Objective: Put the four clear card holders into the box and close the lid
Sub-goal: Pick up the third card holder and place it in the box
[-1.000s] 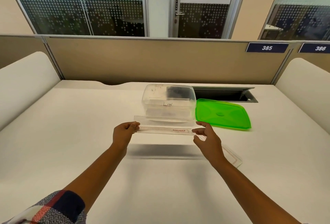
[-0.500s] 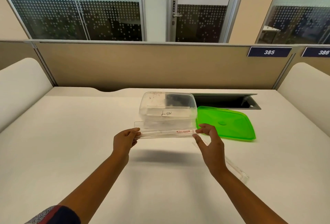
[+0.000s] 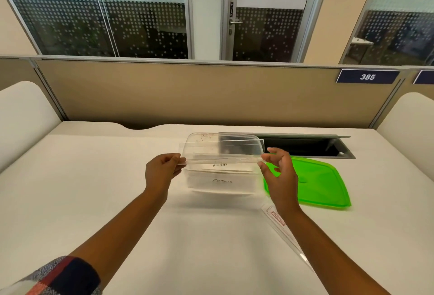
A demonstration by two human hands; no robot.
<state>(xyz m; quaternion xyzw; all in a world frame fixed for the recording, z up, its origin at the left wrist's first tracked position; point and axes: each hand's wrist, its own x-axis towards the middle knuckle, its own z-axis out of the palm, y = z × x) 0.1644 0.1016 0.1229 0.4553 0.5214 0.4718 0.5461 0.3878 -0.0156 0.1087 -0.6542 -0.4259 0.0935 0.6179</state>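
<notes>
A clear plastic box (image 3: pixel 199 184) stands open on the white desk, with handwriting on its front wall and something flat and clear inside it. Over its mouth I hold a long clear card holder (image 3: pixel 223 152) level, my left hand (image 3: pixel 162 172) pinching its left end and my right hand (image 3: pixel 279 175) pinching its right end. Another clear card holder (image 3: pixel 283 226) with a red label lies flat on the desk under my right forearm. The green lid (image 3: pixel 321 184) lies flat just right of the box.
A dark cable slot (image 3: pixel 305 146) with a raised flap is cut into the desk behind the lid. A beige partition (image 3: pixel 211 97) closes the far edge, and white side panels (image 3: pixel 21 116) flank the desk.
Both hands have carried the card holder away from me and upward, from in front of the box to above its opening. The box and lid have stayed put.
</notes>
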